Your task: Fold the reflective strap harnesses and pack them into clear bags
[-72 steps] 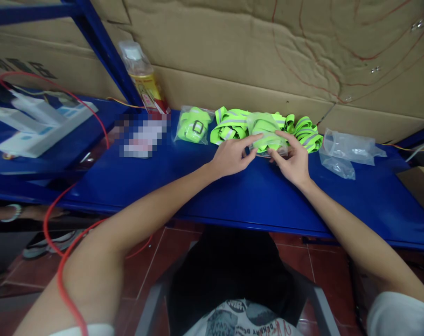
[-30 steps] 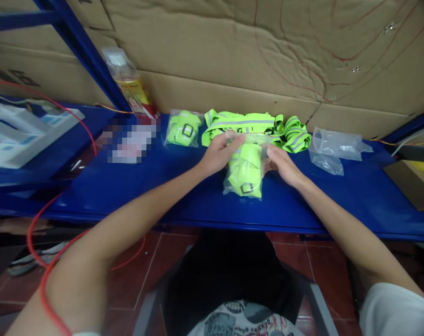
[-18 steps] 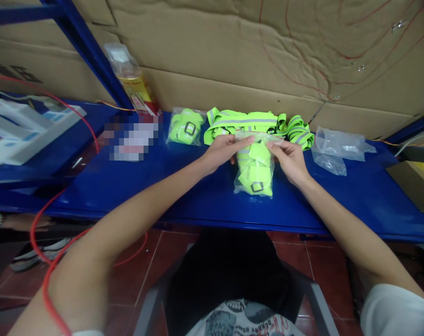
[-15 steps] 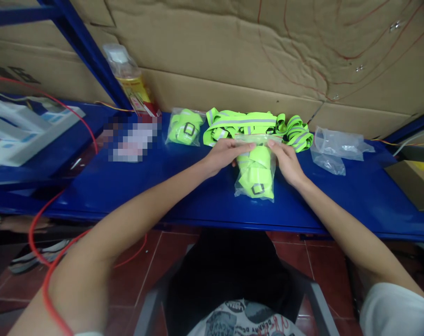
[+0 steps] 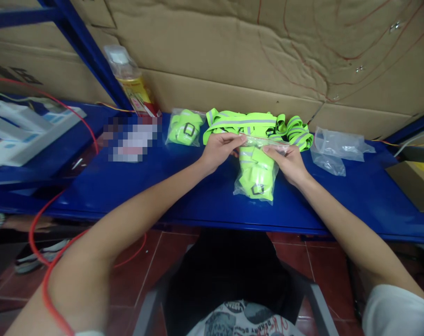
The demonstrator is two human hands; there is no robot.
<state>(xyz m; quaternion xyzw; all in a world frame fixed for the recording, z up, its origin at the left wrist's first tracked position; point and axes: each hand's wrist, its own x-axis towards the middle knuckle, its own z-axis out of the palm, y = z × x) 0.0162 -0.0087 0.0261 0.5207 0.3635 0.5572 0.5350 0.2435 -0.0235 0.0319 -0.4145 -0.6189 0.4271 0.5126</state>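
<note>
A clear zip bag point(image 5: 255, 175) hangs over the blue table, with a folded neon-yellow reflective strap and its black buckle point(image 5: 257, 189) inside. My left hand point(image 5: 220, 150) pinches the bag's top edge at its left corner. On the right side of the same edge, my right hand point(image 5: 289, 161) grips the bag with the thumb in front. Some fingers of both hands are hidden behind the plastic. Just beyond the hands lies a pile of loose reflective straps point(image 5: 245, 122), with a coiled strap point(image 5: 298, 134) at its right end.
Left of the pile sits another bagged strap point(image 5: 185, 127). Empty clear bags point(image 5: 341, 144) lie to the right, near a cardboard box point(image 5: 413, 184). A bottle point(image 5: 136, 88) stands at the back left. A red cable point(image 5: 37, 228) loops beside my left arm. Cardboard point(image 5: 212, 51) backs the table point(image 5: 194, 196).
My left hand has slid a little left along the bag's top edge. The right hand has shifted slightly right and down, and the edge now slants down to the right.
</note>
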